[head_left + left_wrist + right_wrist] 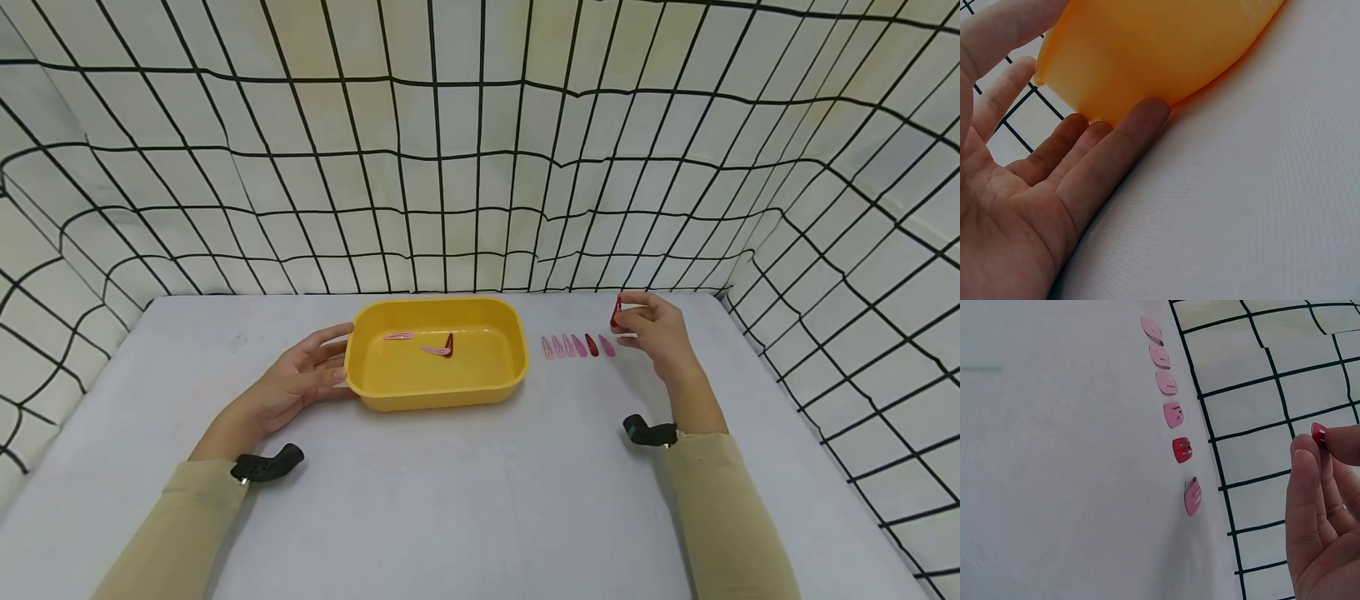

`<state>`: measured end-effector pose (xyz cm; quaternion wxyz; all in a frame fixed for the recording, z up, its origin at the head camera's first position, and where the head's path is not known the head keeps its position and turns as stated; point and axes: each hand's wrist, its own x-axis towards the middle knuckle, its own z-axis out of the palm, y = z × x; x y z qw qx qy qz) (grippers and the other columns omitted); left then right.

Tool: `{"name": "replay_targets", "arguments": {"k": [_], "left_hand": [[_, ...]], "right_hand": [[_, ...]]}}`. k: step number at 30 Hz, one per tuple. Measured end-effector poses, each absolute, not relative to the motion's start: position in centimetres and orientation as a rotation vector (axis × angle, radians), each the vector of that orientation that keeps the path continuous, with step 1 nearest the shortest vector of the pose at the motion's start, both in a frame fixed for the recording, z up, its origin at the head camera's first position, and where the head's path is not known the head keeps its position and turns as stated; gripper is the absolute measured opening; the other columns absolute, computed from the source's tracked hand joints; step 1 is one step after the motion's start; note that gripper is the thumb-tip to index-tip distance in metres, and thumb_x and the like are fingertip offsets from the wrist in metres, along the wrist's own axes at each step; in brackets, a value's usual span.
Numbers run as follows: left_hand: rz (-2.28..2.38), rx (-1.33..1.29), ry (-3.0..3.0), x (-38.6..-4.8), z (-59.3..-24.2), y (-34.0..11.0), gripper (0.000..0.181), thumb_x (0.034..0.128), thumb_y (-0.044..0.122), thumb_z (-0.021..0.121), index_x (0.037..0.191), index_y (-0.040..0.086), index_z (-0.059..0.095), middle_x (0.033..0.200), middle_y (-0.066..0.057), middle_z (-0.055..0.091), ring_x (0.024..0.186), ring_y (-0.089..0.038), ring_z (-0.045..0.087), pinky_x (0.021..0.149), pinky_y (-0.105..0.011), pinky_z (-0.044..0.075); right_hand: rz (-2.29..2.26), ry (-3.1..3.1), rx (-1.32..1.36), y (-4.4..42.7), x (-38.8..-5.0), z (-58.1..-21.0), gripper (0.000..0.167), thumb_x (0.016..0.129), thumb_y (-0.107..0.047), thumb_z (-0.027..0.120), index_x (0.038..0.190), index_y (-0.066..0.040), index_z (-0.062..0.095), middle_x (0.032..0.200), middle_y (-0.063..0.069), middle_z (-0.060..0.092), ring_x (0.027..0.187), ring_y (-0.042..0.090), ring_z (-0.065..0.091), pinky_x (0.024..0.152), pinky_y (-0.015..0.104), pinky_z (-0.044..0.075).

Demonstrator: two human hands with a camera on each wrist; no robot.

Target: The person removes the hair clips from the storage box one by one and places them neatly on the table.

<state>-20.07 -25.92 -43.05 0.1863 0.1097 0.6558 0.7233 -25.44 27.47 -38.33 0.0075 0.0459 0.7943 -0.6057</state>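
Observation:
My right hand (pixel 662 335) pinches a red snap hair clip (pixel 617 312) between thumb and fingertips, above the white table. In the right wrist view, only a small end of that red clip (pixel 1318 433) shows. Beside this hand lies a row of several hair clips, most of them pink, with a dark red clip (pixel 592 345) among them and a pink clip (pixel 607 346) at its right end. My left hand (pixel 296 377), fingers extended, touches the left side of a yellow tray (pixel 435 385). Inside lie a pink clip (pixel 398 336), another pink clip (pixel 434 351) and a red clip (pixel 449 342).
A black wire grid (pixel 480 183) over pale sheeting rises behind the white table (pixel 465 500) and along both sides. Each wrist wears a black strap, the left strap (pixel 268 463) and the right strap (pixel 649 431).

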Motion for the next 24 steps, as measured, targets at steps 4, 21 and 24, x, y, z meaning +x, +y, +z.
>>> {"name": "replay_targets", "arguments": {"k": [4,21,24], "left_hand": [[2.029,0.305,1.858,-20.1,-42.9,-25.8,0.068,0.0978,-0.001,0.058,0.156,0.019,0.029,0.159,-0.022,0.021,0.125,-0.012,0.058,0.094,-0.040,0.056],[2.031,0.306,1.863,-19.8,-42.7,-25.8,0.070,0.0967,0.001,0.061,0.156,0.019,0.029,0.160,-0.023,0.019,0.125,-0.011,0.057,0.094,-0.037,0.056],[2.029,0.311,1.868,-19.8,-42.8,-25.8,0.070,0.0969,0.001,0.060,0.157,0.019,0.029,0.160,-0.023,0.020,0.125,-0.012,0.057,0.094,-0.037,0.056]], "right_hand": [[-1.851,2.511,0.205,28.1,-25.8,-39.0,0.042,0.099,-0.020,0.063,0.137,-0.007,0.053,0.104,0.002,0.066,0.087,0.010,0.068,0.077,0.024,0.060],[-1.517,2.554,0.219,29.8,-26.1,-40.6,0.040,0.099,-0.018,0.061,0.137,-0.006,0.055,0.116,0.016,0.064,0.088,0.014,0.066,0.076,0.023,0.059],[-1.479,2.559,0.203,30.0,-26.2,-40.8,0.039,0.099,-0.017,0.062,0.135,-0.005,0.055,0.112,0.016,0.065,0.086,0.015,0.065,0.074,0.023,0.059]]}}
